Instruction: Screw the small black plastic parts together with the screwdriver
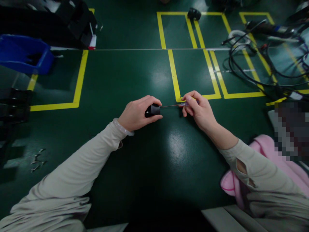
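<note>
My left hand [141,112] is closed around a small black part [152,111], thumb and fingers on opposite sides of it. In my right hand [196,108] is a screwdriver [170,106], pinched at its clear purplish handle. Its thin shaft runs level toward the left, and the tip meets the right face of the black part. Whether the tip sits in a screw cannot be made out. Both hands are over the middle of the dark green table [130,74]. Several small screws [36,161] lie loose at the lower left, away from my hands.
A blue bin [24,54] stands at the upper left beside black equipment [70,24]. Yellow tape [76,80] outlines areas on the table. A black round part [194,14] lies at the back. Coiled cables [231,61] spread at the right, with a pink cloth [265,145] nearer.
</note>
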A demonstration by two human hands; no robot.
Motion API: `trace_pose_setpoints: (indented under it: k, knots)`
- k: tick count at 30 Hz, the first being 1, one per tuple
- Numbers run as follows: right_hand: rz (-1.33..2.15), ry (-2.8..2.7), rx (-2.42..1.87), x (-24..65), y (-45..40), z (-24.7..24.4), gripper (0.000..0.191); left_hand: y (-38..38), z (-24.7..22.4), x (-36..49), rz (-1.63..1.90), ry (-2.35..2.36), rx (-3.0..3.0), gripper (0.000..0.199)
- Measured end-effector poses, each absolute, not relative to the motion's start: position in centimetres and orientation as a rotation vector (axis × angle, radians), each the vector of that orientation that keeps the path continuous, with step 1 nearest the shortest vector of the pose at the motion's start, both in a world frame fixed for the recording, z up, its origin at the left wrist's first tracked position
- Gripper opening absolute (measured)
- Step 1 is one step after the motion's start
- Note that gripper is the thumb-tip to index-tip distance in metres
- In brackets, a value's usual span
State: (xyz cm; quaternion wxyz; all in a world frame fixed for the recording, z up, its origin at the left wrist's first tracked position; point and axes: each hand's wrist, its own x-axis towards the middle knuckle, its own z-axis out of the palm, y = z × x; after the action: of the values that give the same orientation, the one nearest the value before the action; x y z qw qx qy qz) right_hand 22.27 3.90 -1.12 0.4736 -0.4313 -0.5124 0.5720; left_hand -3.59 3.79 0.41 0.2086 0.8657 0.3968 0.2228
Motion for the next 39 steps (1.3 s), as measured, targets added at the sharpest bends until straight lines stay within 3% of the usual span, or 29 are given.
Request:
trace_pose_setpoints:
  k: [39]
  knots:
    - [1.418,-1.299,-1.072,22.36,3.73,-0.66,0.033,3.79,0.54,-3.61,0.606,1.112,2.385,0.039]
